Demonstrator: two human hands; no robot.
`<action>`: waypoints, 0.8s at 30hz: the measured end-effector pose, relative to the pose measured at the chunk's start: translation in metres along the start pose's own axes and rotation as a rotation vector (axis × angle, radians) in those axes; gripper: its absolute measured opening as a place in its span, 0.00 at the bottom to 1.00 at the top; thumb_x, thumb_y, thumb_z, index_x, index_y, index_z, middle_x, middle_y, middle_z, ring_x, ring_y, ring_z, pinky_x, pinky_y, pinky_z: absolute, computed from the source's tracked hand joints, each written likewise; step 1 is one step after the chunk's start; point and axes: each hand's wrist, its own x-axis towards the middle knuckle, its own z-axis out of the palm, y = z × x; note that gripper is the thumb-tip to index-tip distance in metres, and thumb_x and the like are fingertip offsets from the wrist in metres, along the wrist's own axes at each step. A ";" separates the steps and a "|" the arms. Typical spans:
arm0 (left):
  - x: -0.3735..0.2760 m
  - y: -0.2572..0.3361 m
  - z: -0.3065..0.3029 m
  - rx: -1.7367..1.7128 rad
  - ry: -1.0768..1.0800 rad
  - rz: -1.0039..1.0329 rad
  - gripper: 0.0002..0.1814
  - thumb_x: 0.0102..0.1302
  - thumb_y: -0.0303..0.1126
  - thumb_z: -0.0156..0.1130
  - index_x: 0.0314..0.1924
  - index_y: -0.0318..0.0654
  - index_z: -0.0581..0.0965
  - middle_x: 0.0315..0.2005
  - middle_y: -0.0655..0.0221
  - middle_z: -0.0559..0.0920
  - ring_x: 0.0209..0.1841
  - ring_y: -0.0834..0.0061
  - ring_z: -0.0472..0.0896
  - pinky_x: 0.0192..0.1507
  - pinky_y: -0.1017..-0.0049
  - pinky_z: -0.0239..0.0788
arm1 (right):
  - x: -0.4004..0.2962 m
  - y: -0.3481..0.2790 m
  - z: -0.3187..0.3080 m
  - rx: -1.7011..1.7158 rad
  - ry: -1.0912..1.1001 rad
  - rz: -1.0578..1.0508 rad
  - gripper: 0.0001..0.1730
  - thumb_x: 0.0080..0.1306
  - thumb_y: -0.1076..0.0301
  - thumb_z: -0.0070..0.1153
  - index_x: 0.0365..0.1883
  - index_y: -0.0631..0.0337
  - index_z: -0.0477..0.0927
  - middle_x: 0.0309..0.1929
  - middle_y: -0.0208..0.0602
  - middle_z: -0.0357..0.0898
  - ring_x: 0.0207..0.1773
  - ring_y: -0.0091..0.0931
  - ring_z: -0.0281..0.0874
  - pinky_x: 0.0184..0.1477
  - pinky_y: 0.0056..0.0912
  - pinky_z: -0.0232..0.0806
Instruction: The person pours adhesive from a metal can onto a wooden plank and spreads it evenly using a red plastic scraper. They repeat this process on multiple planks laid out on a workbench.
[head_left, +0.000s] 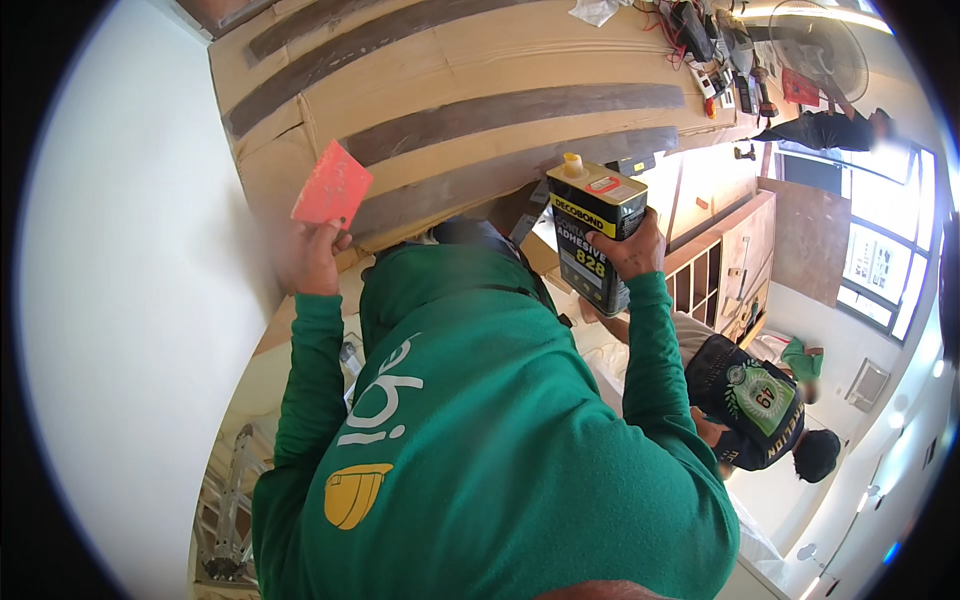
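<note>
A flat red plastic spreader with a worn, smeared edge is pinched at one corner in my left hand. It is raised beside the white wall, near the end of a grey-brown strip. My right hand grips a rectangular metal can of contact adhesive by its side. The can is held tilted, and a yellowish spout rises from its top. Beyond both hands, long grey-brown strips lie on a cardboard-covered surface.
A white wall rises close on my left. Power tools and cables lie at the surface's far right, near a fan. One person is low down to my right; another stands farther off. An aluminium ladder is at lower left.
</note>
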 end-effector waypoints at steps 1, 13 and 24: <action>-0.001 0.002 0.000 -0.015 0.017 0.007 0.13 0.71 0.31 0.65 0.53 0.39 0.78 0.47 0.67 0.83 0.48 0.74 0.83 0.46 0.70 0.82 | -0.001 0.001 0.001 -0.005 0.005 -0.003 0.51 0.46 0.54 0.84 0.59 0.76 0.71 0.49 0.58 0.87 0.52 0.45 0.89 0.55 0.43 0.79; 0.000 0.015 -0.013 -0.100 0.154 0.132 0.07 0.71 0.27 0.64 0.47 0.42 0.80 0.45 0.69 0.86 0.45 0.75 0.86 0.44 0.68 0.83 | -0.004 0.003 0.010 0.003 0.001 -0.003 0.51 0.46 0.53 0.84 0.58 0.76 0.71 0.47 0.58 0.87 0.50 0.46 0.89 0.54 0.44 0.80; -0.009 0.019 -0.013 0.007 0.124 0.182 0.07 0.70 0.27 0.63 0.47 0.41 0.81 0.38 0.67 0.88 0.39 0.75 0.88 0.33 0.76 0.81 | -0.004 0.000 0.013 -0.064 -0.002 0.003 0.51 0.46 0.51 0.84 0.58 0.75 0.71 0.47 0.58 0.87 0.49 0.48 0.89 0.54 0.45 0.80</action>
